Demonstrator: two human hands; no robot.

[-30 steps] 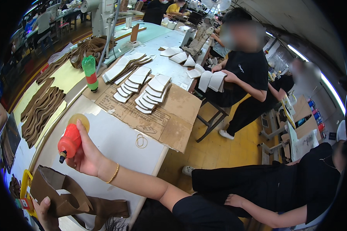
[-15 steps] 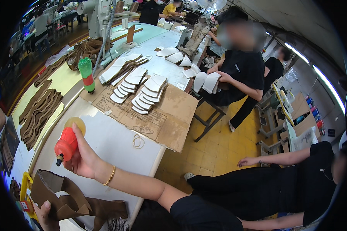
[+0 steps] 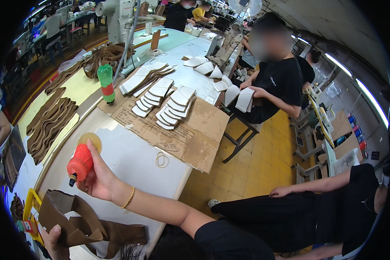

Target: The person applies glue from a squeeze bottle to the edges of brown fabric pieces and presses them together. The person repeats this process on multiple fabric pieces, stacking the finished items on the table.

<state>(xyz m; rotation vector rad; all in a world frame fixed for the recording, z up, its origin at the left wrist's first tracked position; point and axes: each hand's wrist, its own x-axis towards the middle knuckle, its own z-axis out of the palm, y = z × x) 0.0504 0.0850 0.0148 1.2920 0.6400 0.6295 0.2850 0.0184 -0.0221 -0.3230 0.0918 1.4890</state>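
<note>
Since a second ago the red squeeze bottle (image 3: 79,162) has kept almost the same place in the view, tipped with its dark nozzle pointing down and to the left, while the person seated further along the row has shifted a little and the view itself has swung slightly. The right hand (image 3: 99,178) is clenched around the bottle's lower body, thumb up along its side, holding it in the air just above the white tabletop (image 3: 134,160) (a gold bangle sits on that wrist). Right behind the bottle's upper end lies a round yellowish disc (image 3: 89,139) on the tabletop. The left hand (image 3: 53,239) shows only partly at the lower edge, its fingers gripping a brown leather piece (image 3: 80,225) with a folded loop shape that rests near the tabletop's front edge. A small wire ring (image 3: 162,160) lies on the white surface to the right of the bottle, well apart from it. Beyond that a flattened cardboard sheet (image 3: 190,134) carries rows of white cut pieces (image 3: 175,106), and a green-and-red bottle (image 3: 106,84) stands upright at its far left corner. Stacks of brown cut strips (image 3: 50,123) lie to the left.
</note>
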